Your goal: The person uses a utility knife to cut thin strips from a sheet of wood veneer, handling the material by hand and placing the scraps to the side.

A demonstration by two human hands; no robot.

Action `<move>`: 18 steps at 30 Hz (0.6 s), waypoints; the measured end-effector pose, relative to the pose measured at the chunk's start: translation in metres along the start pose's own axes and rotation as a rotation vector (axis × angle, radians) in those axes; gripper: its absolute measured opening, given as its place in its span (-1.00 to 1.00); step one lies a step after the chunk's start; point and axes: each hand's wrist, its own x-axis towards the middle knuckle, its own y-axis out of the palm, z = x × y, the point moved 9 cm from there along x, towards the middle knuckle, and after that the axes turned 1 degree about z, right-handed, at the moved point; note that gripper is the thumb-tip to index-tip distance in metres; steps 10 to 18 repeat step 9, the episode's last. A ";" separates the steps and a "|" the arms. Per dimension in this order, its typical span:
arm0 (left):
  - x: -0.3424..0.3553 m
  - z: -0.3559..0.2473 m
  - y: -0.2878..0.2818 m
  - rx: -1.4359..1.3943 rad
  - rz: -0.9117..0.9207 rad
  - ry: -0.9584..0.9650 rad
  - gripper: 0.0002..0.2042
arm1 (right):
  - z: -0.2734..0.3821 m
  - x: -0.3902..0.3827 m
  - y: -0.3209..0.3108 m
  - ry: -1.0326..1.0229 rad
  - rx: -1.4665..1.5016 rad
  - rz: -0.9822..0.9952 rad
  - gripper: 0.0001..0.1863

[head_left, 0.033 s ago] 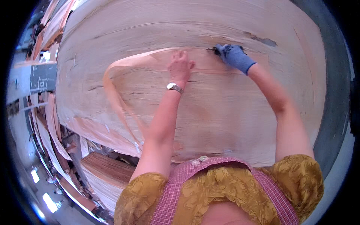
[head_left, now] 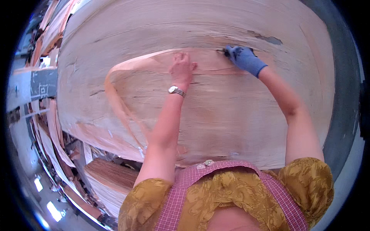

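Note:
A wide sheet of pale wood veneer (head_left: 231, 119) spreads out before me, its grain running left to right. On it lies a long, thin strip of pinkish veneer (head_left: 154, 65), whose left part folds over and loops back toward me. My left hand (head_left: 182, 68), bare and with a wristwatch (head_left: 176, 90), rests on this strip, fingers slightly bent and thumb apart, holding nothing. Farther right, my right hand (head_left: 244, 59) in a blue glove with dark patches is closed on a small dark pointed tool (head_left: 221, 51). Its tip points left at the strip's upper edge; the glove hides the rest.
A ragged hole (head_left: 266, 38) breaks the sheet beyond my right hand. Stacked veneer (head_left: 111, 173) stands low on the left, near my left elbow. More veneer pieces (head_left: 58, 131) lie along the left side. A dark grey border (head_left: 345, 111) curves along the right.
My right hand has slid a little to the right with the dark tool. My left hand stays on the strip, and the view has shifted slightly.

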 end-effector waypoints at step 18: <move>-0.004 0.008 0.004 -0.037 0.066 -0.073 -0.57 | -0.118 -0.190 0.036 0.580 -0.112 0.204 -0.67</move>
